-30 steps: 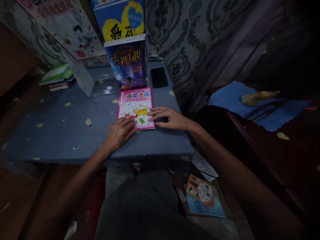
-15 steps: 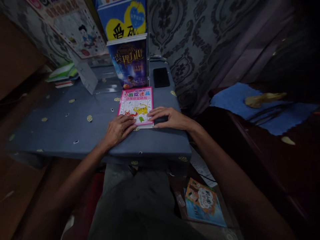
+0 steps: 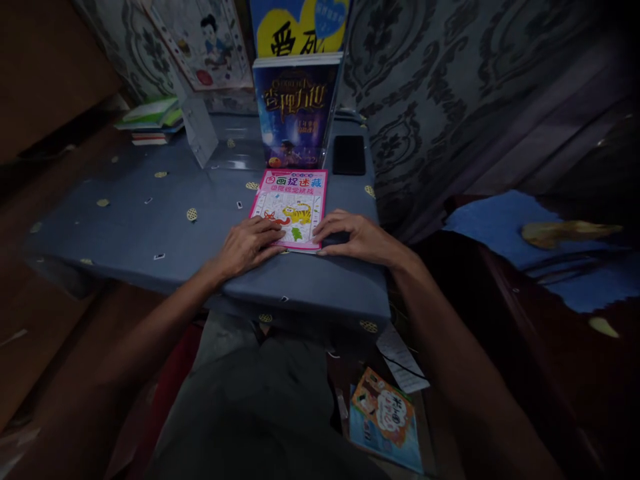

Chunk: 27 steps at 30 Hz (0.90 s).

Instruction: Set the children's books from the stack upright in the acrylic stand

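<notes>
A pink-bordered picture book [image 3: 295, 203] with an orange fox and a yellow striped cat on its cover lies flat near the table's front edge. My left hand [image 3: 253, 243] holds its lower left corner, fingers over the cover and thumb along the bottom edge. At the lower right corner, my right hand [image 3: 355, 237] grips the book with fingertips on the cover's side and thumb by the corner. A thin pale strip shows under the cover's bottom edge. What lies beneath the book is hidden.
Just behind stands a clear display rack holding a dark blue book [image 3: 295, 113] and other books. A black phone [image 3: 349, 155] lies to its right. Stacked books [image 3: 153, 120] sit at back left. Lower down rests an orange-and-blue book [image 3: 385, 423]; a blue cloth [image 3: 495, 233] is at right.
The view has shifted, so the table items appear further right. The pale layer jutting out below the book's lower right corner has shrunk to a thin strip. Both hands stay at the book.
</notes>
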Each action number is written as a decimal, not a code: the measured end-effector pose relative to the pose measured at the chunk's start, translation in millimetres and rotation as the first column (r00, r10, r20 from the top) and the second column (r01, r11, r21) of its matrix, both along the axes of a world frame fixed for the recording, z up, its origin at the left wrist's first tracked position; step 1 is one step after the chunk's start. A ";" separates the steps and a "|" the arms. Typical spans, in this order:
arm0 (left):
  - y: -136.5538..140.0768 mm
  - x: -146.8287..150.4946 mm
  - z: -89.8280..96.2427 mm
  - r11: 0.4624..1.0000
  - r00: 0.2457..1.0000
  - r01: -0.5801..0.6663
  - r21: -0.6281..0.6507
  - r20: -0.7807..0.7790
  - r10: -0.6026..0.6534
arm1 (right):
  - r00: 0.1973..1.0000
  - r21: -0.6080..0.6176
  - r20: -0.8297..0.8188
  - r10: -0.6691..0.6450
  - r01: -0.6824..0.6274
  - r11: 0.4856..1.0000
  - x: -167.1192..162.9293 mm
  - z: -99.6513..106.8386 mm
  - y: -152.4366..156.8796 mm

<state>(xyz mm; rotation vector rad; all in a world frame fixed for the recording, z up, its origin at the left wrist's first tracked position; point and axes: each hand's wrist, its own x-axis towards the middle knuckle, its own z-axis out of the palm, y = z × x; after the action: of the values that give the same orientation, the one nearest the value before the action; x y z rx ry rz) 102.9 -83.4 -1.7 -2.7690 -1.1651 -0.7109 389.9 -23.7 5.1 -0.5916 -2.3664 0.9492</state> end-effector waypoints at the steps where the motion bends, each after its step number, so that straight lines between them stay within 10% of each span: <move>1: 0.1 -0.3 -0.2 1.000 1.000 0.000 0.001 -0.003 0.000 | 1.000 -0.004 -0.005 0.009 -0.009 1.000 -0.1 1.0 -0.3; 18: 0.4 0.3 -1.8 0.999 1.000 -0.007 0.031 -0.003 0.007 | 0.999 -0.127 0.000 -0.052 0.051 0.991 -2.5 7.2 -8.7; 27: -1.0 1.3 1.1 0.998 1.000 0.019 0.055 -0.005 -0.019 | 0.991 0.094 0.094 -0.097 0.089 0.992 -7.8 2.1 -2.2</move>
<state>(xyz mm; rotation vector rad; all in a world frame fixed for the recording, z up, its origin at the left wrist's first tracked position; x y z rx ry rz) 104.2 -84.4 -0.6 -2.7382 -1.1026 -0.7262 382.2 -25.9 7.2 -0.7221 -2.4305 0.7853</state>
